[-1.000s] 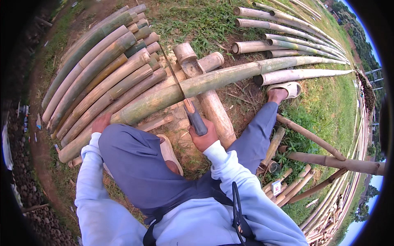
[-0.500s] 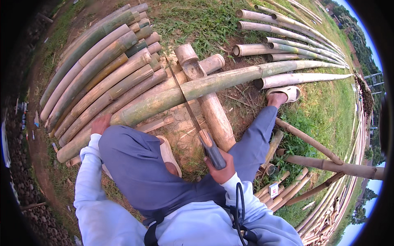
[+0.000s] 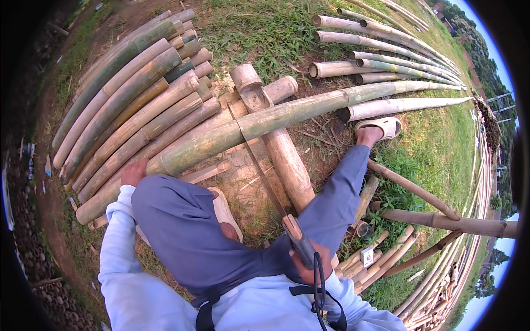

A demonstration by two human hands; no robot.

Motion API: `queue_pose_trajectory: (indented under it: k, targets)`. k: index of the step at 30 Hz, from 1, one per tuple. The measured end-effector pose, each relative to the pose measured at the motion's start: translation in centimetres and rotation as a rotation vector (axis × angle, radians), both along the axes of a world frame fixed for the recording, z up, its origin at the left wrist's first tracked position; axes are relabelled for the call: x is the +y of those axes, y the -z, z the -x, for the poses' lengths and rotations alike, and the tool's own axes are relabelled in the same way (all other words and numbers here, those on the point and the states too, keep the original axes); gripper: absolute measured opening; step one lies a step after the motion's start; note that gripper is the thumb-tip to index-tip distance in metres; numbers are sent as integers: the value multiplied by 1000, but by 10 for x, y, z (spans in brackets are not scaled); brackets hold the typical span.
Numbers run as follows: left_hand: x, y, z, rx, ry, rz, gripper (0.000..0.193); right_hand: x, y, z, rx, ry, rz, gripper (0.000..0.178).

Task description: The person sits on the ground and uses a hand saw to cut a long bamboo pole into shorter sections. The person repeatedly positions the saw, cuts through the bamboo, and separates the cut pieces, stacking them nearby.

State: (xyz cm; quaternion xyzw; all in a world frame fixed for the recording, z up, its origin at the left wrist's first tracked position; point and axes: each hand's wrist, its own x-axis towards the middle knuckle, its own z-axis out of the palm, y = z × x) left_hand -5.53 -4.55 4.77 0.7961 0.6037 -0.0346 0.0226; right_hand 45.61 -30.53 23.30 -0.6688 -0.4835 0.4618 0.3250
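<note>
A long green-tan bamboo pole [image 3: 298, 113] runs across in front of me, resting over a thick notched bamboo piece [image 3: 290, 171]. My right hand [image 3: 314, 263], closed round the dark handle, holds a handsaw [image 3: 265, 179] close to my lap. Its blade crosses the pole and sits in a thin cut, with the tip sticking out on the far side. Beside my left knee, my left hand [image 3: 134, 172] grips the pole near its left end; some of its fingers are hidden.
Cut bamboo lengths [image 3: 132, 94] are stacked at the left. Long bamboo poles [image 3: 386, 41] lie on the grass at the upper right. A bamboo frame [image 3: 441, 220] stands right of my leg. Pale sawdust [image 3: 243, 165] covers the ground under the pole.
My right hand has drawn the saw back toward my body and slightly right, so less blade shows beyond the pole. My left hand stays on the pole.
</note>
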Motion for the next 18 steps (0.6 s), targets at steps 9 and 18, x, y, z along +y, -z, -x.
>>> queue_pose_trajectory:
  k: [9,18]
  targets:
    - [17,-21,-6,1,-17,1,33,93,68,31,53,11,-157,13]
    - [-1,0,-7,-36,18,14,33,41,15,14,-74,7,-66,28]
